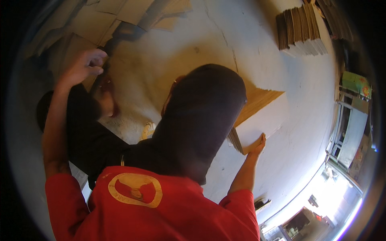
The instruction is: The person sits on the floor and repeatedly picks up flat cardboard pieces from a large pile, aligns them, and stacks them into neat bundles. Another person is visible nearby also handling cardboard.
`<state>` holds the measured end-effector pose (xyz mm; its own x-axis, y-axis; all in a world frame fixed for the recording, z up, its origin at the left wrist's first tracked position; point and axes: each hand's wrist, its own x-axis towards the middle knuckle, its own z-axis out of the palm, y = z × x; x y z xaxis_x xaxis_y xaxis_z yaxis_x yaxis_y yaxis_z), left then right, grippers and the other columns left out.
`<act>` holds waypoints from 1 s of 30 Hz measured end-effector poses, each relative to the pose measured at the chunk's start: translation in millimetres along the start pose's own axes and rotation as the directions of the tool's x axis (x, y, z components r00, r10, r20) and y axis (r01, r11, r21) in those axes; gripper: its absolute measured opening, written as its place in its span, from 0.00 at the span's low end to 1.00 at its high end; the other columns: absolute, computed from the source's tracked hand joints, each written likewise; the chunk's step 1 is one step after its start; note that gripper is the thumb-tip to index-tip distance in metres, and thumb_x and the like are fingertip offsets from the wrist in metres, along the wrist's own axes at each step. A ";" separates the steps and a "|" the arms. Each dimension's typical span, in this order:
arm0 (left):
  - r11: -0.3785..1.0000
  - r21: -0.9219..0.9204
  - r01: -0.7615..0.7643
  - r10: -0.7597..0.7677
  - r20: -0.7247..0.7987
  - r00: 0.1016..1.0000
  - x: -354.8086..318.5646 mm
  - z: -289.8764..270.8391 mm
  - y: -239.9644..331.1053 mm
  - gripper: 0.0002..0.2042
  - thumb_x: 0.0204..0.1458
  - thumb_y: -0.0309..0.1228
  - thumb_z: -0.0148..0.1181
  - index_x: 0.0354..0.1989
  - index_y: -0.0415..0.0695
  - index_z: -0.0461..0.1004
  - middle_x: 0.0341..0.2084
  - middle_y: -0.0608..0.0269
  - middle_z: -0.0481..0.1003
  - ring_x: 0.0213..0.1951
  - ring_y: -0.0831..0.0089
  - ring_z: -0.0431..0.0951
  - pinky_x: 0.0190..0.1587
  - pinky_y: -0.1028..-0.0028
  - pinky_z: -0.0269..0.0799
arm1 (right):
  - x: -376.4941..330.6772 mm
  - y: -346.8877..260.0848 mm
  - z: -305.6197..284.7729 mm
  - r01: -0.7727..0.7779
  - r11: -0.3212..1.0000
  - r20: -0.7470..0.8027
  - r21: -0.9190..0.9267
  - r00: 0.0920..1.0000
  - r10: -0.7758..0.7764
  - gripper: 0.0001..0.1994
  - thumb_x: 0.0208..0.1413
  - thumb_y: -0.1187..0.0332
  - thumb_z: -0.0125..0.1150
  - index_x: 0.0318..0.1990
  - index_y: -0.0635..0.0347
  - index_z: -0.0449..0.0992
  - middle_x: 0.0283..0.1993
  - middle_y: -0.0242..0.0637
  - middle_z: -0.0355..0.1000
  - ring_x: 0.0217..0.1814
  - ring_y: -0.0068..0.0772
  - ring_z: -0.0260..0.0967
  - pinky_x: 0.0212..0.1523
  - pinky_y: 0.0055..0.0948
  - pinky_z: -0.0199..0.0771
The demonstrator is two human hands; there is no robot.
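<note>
- Nearest the camera: a red shirt (161, 217) with a round yellow print, and a dark trouser leg (201, 120) raised over the floor.
- Right hand (257, 143): grip lies flat and open against the corner of a stack of flat cardboard sheets (257, 104), fingers extended.
- The stack rests on the pale cracked floor (225, 44), partly hidden behind the leg.
- Left hand (86, 64): raised, fingers curled narrowly at the edge of a dark cardboard piece (120, 34); whether it clamps the piece cannot be told.
- Another cardboard stack (301, 30) lies well apart, at upper right.
</note>
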<state>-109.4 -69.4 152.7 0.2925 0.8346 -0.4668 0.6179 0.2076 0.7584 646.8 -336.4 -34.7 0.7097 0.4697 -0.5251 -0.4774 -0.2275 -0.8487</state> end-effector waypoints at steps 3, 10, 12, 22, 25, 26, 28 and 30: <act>0.995 -0.007 -0.096 0.096 0.013 0.995 7.9 11.2 -11.6 0.21 0.43 0.21 0.62 0.49 0.42 0.70 0.28 0.67 0.67 0.32 0.77 0.69 0.36 0.74 0.68 | 21.3 -18.9 -48.8 0.085 0.996 0.048 -0.031 0.995 -0.083 0.19 0.56 0.56 0.55 0.50 0.57 0.72 0.50 0.31 0.67 0.55 0.30 0.61 0.58 0.34 0.61; 0.924 0.383 -0.005 0.027 -0.052 0.998 -14.6 7.3 28.5 0.24 0.41 0.25 0.67 0.50 0.41 0.69 0.36 0.55 0.72 0.37 0.60 0.74 0.40 0.65 0.71 | -25.8 -59.4 30.4 0.401 0.685 -0.102 -0.608 0.816 -0.568 0.39 0.50 0.58 0.62 0.68 0.57 0.52 0.64 0.46 0.58 0.58 0.45 0.63 0.53 0.45 0.67; 0.904 0.428 0.015 0.009 -0.053 0.999 -16.9 10.2 25.9 0.25 0.42 0.26 0.67 0.51 0.41 0.68 0.37 0.54 0.73 0.40 0.58 0.74 0.41 0.63 0.70 | -31.8 -75.7 57.4 0.371 0.266 0.064 -0.890 0.678 -0.733 0.38 0.55 0.51 0.56 0.70 0.56 0.49 0.71 0.50 0.46 0.71 0.46 0.49 0.64 0.43 0.54; 0.700 0.686 -0.196 0.200 0.076 0.977 -34.1 34.5 12.0 0.17 0.42 0.28 0.62 0.41 0.38 0.68 0.35 0.45 0.72 0.42 0.49 0.72 0.42 0.57 0.68 | -63.9 -20.2 139.5 0.188 -0.252 0.285 -0.949 0.851 -0.440 0.32 0.62 0.40 0.29 0.71 0.37 0.43 0.76 0.31 0.35 0.77 0.38 0.30 0.67 0.61 0.32; 0.668 0.694 -0.268 0.278 0.102 0.955 -30.6 39.3 33.5 0.14 0.41 0.27 0.61 0.37 0.38 0.67 0.33 0.46 0.72 0.42 0.49 0.72 0.41 0.57 0.68 | -51.7 -35.7 128.6 0.185 -0.251 0.286 -0.950 0.839 -0.464 0.32 0.62 0.40 0.30 0.71 0.37 0.43 0.76 0.31 0.36 0.77 0.38 0.30 0.67 0.63 0.31; 0.659 0.682 -0.317 0.360 0.084 0.929 -37.4 42.6 32.3 0.14 0.41 0.27 0.60 0.36 0.38 0.67 0.34 0.46 0.72 0.42 0.50 0.72 0.42 0.57 0.68 | -58.9 -33.4 134.1 0.191 -0.252 0.291 -0.949 0.841 -0.456 0.32 0.62 0.40 0.31 0.71 0.36 0.44 0.76 0.30 0.36 0.77 0.38 0.30 0.67 0.63 0.31; 0.640 0.667 -0.381 0.512 0.000 0.859 -59.2 47.1 26.7 0.14 0.42 0.27 0.60 0.37 0.38 0.68 0.34 0.48 0.72 0.42 0.51 0.72 0.43 0.58 0.67 | -68.1 -40.0 150.9 0.157 -0.232 0.241 -0.960 0.884 -0.400 0.32 0.62 0.42 0.37 0.70 0.42 0.49 0.74 0.38 0.43 0.75 0.42 0.38 0.66 0.60 0.38; 0.627 0.654 -0.424 0.646 -0.132 0.752 -91.1 49.2 29.1 0.15 0.43 0.29 0.60 0.39 0.38 0.69 0.35 0.50 0.72 0.42 0.53 0.72 0.45 0.59 0.67 | -67.0 -51.2 156.6 0.180 -0.197 0.242 -0.964 0.901 -0.361 0.31 0.62 0.45 0.41 0.70 0.42 0.50 0.73 0.40 0.45 0.74 0.44 0.43 0.64 0.62 0.46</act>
<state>-82.2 -164.5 194.9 0.5227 0.8290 0.1987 0.7404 -0.5571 0.3761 542.5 -222.6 53.8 0.6861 0.7115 -0.1517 0.7210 -0.6928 0.0121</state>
